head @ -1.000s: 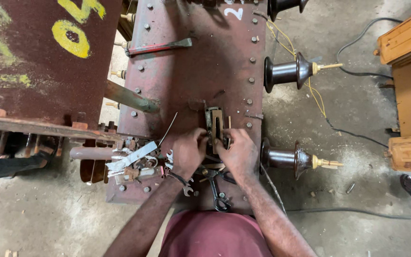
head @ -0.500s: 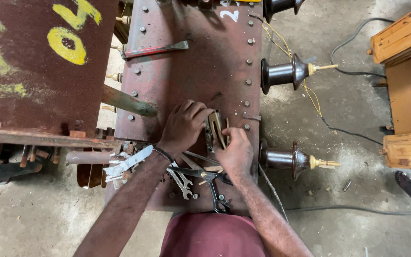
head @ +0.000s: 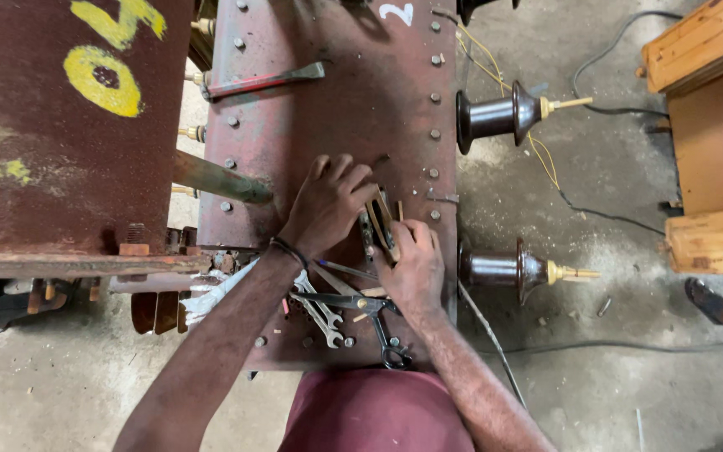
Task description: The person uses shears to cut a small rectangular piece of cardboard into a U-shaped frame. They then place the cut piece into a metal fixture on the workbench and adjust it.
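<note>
**Both hands on a small part atop a rusty bolted cover**

Person stood at the near end of a rust-red metal cover plate (head: 328, 125) studded with bolts around its edge. Left hand (head: 326, 205) lay palm down on the plate, fingers curled loosely, fingertips pressed against the left side of a small upright metal-and-tan part (head: 381, 224) near the plate's middle. Right hand (head: 414, 266) was closed around the near end of the same part, thumb and fingers pinching it from the right. A dark band circled the left wrist.

Just near of the hands, loose on the plate: open-ended spanners (head: 321, 311), partly crossed, and black-handled scissors (head: 378, 331), handles toward the person. A strip of pale cloth (head: 215, 293) hung at the plate's left edge. At the far end of the plate lay a red-handled chisel-like tool (head: 265, 81), well apart from the hands.

Two dark brown insulators stuck out from the plate's right side, one far (head: 499, 115), one near (head: 504, 269), each tipped with a brass stud; a thin yellow wire ran between them. Left of the plate stood a second rusty tank (head: 60, 125) with yellow paint marks. Wooden crates (head: 713, 151) sat at right on the concrete floor (head: 596, 351)
</note>
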